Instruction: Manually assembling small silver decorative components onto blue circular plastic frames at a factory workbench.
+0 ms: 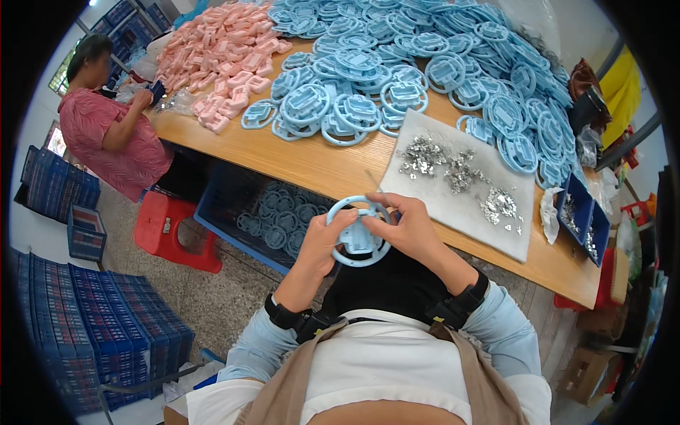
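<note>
A light blue plastic ring part (358,231) with a square centre piece is held over my lap, just in front of the table edge. My left hand (322,241) grips its left side with the thumb on the centre piece. My right hand (407,227) grips the right side, fingers curled over the rim and pressing at the centre. Both wrists wear black bands.
A wooden table (312,166) carries a big heap of blue ring parts (425,64), a pile of pink parts (230,53), a grey mat (460,205) with small metal clips (460,173), and blue bins (584,216) at right. A blue crate of rings (280,216) sits under it. A seated person (106,124) works at left beside a red stool (170,230) and stacked blue crates (99,333).
</note>
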A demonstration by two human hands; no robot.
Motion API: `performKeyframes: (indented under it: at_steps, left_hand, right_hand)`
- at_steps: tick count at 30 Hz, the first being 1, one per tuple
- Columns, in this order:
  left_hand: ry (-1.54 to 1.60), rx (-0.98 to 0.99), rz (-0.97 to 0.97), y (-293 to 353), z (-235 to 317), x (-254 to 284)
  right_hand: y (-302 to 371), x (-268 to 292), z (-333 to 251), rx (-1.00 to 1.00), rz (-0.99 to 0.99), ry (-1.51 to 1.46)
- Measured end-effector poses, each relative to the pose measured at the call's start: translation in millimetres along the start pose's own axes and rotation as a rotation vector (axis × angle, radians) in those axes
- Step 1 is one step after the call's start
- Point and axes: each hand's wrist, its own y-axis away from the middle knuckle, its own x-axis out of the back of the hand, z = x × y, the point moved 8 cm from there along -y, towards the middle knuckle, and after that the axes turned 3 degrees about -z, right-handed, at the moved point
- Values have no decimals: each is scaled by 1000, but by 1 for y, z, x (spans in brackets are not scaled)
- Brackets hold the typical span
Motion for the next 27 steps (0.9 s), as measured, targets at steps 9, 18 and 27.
performKeyframes:
  at_steps: [9,18,27]
  left_hand:
    - [-585,-535,579,2,84,164]
    - [-1252,-502,633,-168,170,151]
    - [-1180,-582,752,-187,163,120]
  right_hand:
    - [-7,39,19,20,136,20]
    - [25,135,33,51,471,114]
    - [16,124,43,121,431,438]
